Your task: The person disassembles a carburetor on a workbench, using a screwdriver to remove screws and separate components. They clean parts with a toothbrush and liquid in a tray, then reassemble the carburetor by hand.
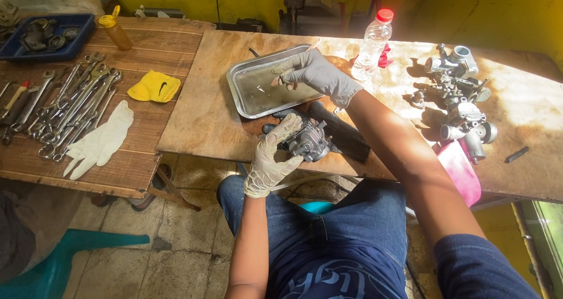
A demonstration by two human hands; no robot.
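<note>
The left hand (271, 158), in a pale glove, has its fingers curled around a small dark metal engine part (308, 140) that rests on the near edge of the wooden board (205, 111), at about six o'clock from the metal tray (243, 79). The right hand (314, 73), in a grey glove, hangs over the tray at roughly twelve o'clock from the engine part, its thumb and forefinger pinched on a thin pale stick (296, 61) while the other fingers stay loosely bent. A black ribbed grip (343, 135) lies just beside the engine part at three o'clock. A clear plastic bottle (372, 41) with a red cap stands at two o'clock from the tray. More metal engine parts (460, 99) sit in a cluster well apart at three o'clock. On the slatted table at nine o'clock lie a row of wrenches (70, 108), a spare white glove (99, 140), a yellow cloth (153, 87) and a blue tray (47, 36) of parts
</note>
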